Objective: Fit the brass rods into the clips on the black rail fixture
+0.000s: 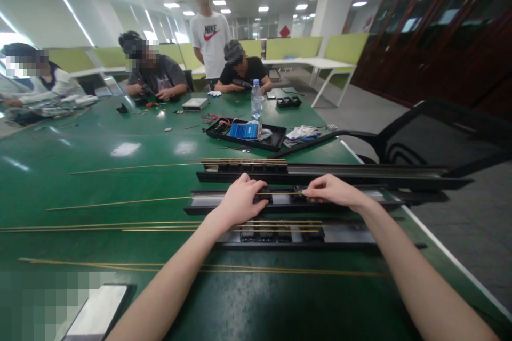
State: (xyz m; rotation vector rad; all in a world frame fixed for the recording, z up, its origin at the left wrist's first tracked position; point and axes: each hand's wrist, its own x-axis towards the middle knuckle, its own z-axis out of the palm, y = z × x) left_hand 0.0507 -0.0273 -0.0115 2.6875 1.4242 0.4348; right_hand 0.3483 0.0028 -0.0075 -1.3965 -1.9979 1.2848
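A long black channel with a silvery inside lies across the table in front of me. My left hand reaches over it, thumb and fingers closed around a black block in the channel. A thin brass rod runs from the left, under my left fingers, to a second, smaller black block. At that block's right side, my right hand pinches with thumb and forefinger. The fingertips hide how the rod's end meets the block.
Similar channels with black blocks and brass rods lie behind and nearer. Loose rods cross the front. Beyond are a black tray, gloves and a water bottle. A chair stands right; several people are opposite.
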